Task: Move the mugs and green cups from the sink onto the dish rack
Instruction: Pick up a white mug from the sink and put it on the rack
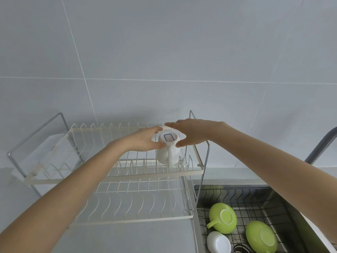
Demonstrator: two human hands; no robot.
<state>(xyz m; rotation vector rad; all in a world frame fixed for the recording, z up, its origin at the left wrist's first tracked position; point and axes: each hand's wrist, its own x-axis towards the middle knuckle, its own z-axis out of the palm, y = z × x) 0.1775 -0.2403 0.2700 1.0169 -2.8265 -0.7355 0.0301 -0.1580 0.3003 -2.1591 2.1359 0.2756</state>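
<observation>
A white ceramic mug [166, 149] stands upside down on the upper tier of the dish rack [116, 177], its base with a blue-edged sticker facing up and its handle turned toward the person. Being glazed ceramic, it is probably rigid, smooth and perhaps wet, so likely slippery and liable to chip against the wires; the handle or the wall just under the base looks the surest hold.

The left hand [144, 139] curls round the mug's left side, thumb low near the handle, fingertips by the base rim. The right hand [193, 133] is spread wide at the other side, fingers reaching past the base, thumb close to the wall. Neither is clenched: both look loosened round the mug, but whether skin is touching ceramic I cannot tell.

Well below and to the right of the right hand's fingers, in the sink [226, 189], lie two inverted green cups [222, 218] [261, 236] and another white mug [218, 242], not yet moved.
</observation>
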